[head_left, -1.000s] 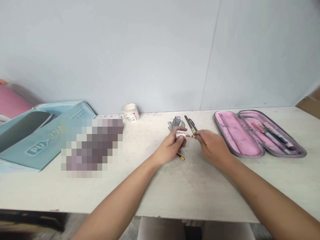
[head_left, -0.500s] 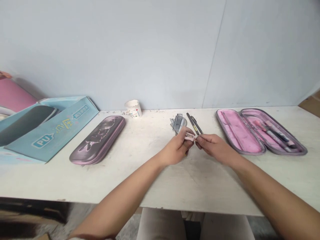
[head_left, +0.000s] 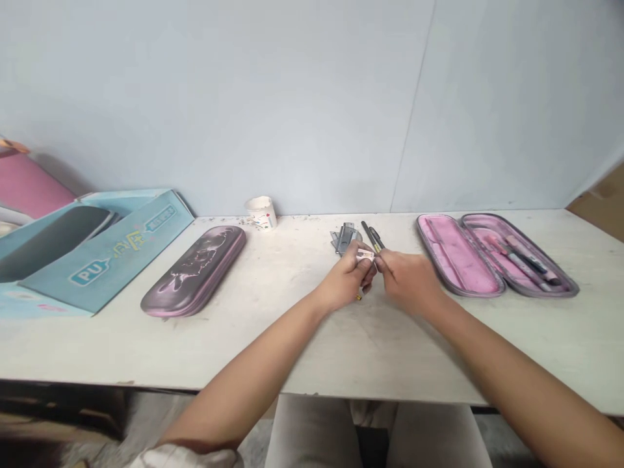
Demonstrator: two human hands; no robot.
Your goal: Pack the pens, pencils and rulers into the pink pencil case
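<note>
Over the tabletop (head_left: 370, 357), between front and back edges, the left hand (head_left: 347, 276) pinches a sharpener (head_left: 365, 255); the right hand (head_left: 404, 276) meets it, grip contents hidden. Sharpening appears under way; completion unconfirmed.

Above a bench (head_left: 273, 273), the left hand (head_left: 345, 279) pinches a small pencil sharpener (head_left: 365, 255); the right hand (head_left: 407, 279) meets its end. Closed dark pencil case (head_left: 195, 273) left; open pink-lined pencil case (head_left: 463, 257) right.
</note>
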